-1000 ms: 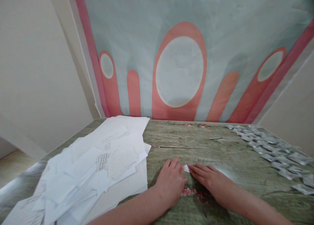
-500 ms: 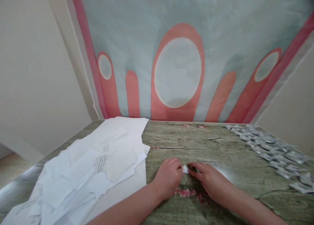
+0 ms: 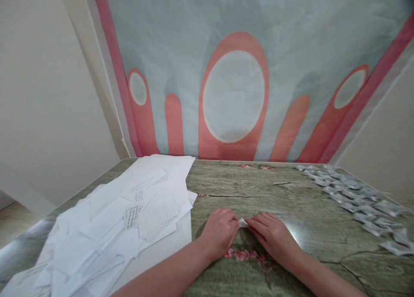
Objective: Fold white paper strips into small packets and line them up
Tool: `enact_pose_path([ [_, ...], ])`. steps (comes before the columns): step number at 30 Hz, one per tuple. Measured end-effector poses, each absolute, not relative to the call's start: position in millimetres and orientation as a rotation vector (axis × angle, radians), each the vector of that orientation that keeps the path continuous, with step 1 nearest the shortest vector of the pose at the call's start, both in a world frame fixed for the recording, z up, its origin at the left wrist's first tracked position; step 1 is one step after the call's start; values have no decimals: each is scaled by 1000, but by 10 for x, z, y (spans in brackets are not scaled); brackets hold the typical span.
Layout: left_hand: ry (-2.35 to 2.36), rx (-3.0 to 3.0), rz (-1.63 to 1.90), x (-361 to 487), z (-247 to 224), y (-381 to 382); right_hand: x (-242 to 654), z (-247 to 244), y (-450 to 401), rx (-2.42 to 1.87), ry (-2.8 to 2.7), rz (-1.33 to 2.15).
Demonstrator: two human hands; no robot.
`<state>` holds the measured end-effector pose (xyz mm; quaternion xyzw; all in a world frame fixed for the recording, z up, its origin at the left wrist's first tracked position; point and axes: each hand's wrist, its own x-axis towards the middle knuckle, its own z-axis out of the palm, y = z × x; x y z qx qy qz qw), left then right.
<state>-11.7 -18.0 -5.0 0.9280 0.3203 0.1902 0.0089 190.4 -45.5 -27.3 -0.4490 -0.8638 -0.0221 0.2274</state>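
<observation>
A small folded piece of white paper (image 3: 243, 222) lies between my two hands, low in the middle of the head view. My left hand (image 3: 220, 230) is closed, with thumb and fingertips pinching the paper's left end. From the other side my right hand (image 3: 273, 234) has its fingers pressed together on the right end. Most of the paper is hidden by the fingertips, so its full shape cannot be made out. Both hands rest close to the wood-patterned tabletop (image 3: 233, 180).
A broad pile of loose white paper sheets (image 3: 103, 232), some with printed text, covers the table's left side. Along the right side lie several rows of small folded paper pieces (image 3: 352, 193). A wall covering (image 3: 234, 150) with red shapes rises behind the table.
My right hand's fingers have come closer together and closed on the right end of the paper. My left hand keeps its pinch almost in place.
</observation>
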Motion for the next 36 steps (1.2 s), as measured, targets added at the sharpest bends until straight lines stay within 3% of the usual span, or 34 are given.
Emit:
enact_pose_path([
  [17, 1085, 2543, 719, -121, -10, -190, 1876, -221, -497, -1109, -2193, -70],
  [36, 1003, 2257, 808, -105, 39, -215, 1849, -125, -511, -1254, -1818, 617],
])
